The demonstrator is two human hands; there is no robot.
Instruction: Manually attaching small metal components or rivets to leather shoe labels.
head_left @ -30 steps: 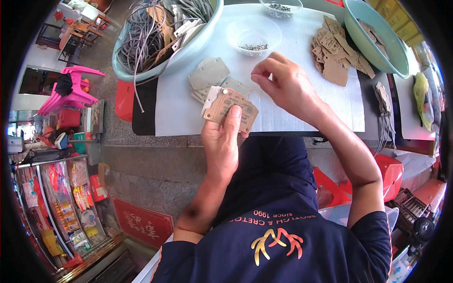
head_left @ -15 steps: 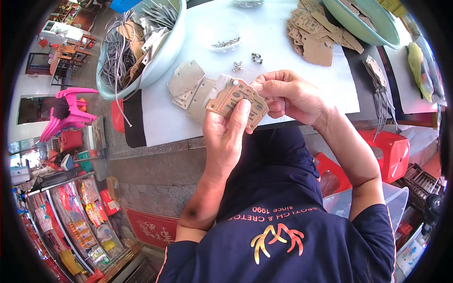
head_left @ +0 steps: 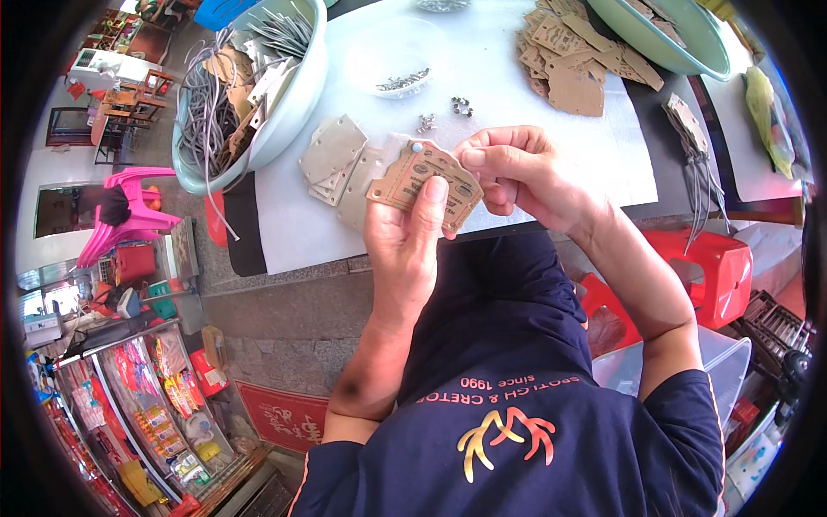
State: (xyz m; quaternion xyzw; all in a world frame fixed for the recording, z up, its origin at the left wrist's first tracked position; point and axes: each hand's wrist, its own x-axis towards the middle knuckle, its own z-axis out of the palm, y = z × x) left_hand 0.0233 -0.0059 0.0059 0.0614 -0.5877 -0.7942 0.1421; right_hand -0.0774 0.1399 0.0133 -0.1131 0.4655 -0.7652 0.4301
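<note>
My left hand [head_left: 407, 237] is closed on a brown printed cardboard tag [head_left: 444, 191], its thumb pressed on the printed face. A small pale-blue round piece sits at the tag's upper left corner. My right hand [head_left: 527, 172] is closed in a pinch at the tag's right edge; whatever its fingertips hold, if anything, I cannot make out. Left of the hands, several grey-beige tags [head_left: 332, 155] lie fanned on the white sheet. Beyond them are two small clusters of metal fasteners [head_left: 463, 106] and a clear shallow dish [head_left: 405, 84] with more small metal pieces.
At the far left a pale green basin [head_left: 284, 121] holds grey cords and tags. A heap of brown tags [head_left: 573, 86] lies at the far right beside another basin [head_left: 689, 60]. A corded tag bundle [head_left: 689, 138] hangs over the right table edge. Red stools [head_left: 719, 276] stand lower right.
The tag has turned slightly in my left hand, showing its printed face more squarely. Both hands stay close together, and the whole view has shifted a little.
</note>
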